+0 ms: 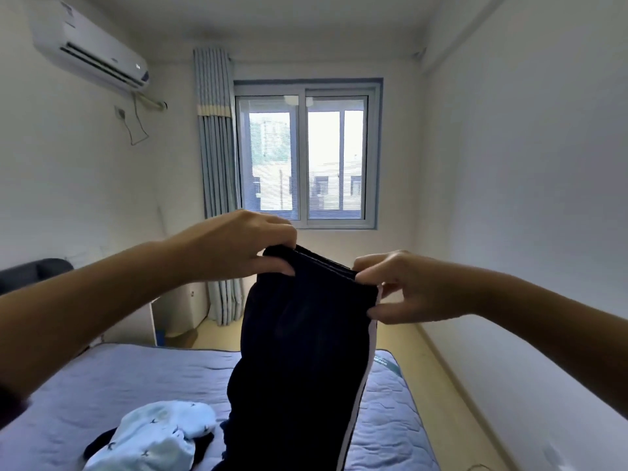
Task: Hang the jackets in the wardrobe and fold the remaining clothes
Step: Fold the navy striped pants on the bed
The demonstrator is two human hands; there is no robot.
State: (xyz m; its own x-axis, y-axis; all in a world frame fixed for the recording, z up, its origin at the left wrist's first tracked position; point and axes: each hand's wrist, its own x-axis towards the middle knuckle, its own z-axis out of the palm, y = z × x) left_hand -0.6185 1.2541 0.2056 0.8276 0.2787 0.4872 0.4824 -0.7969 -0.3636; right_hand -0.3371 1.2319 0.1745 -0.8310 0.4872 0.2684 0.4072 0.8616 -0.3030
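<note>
My left hand (244,246) and right hand (404,290) each pinch an end of the waistband of the dark trousers (299,351), held up between them, legs hanging straight down onto the near bed (85,385) beside a pale blue garment (153,433).

Home bedroom
A bed (102,385) is lying near, a curtained window (306,158) is glowing far, an air conditioner (91,49) is hanging left.
</note>
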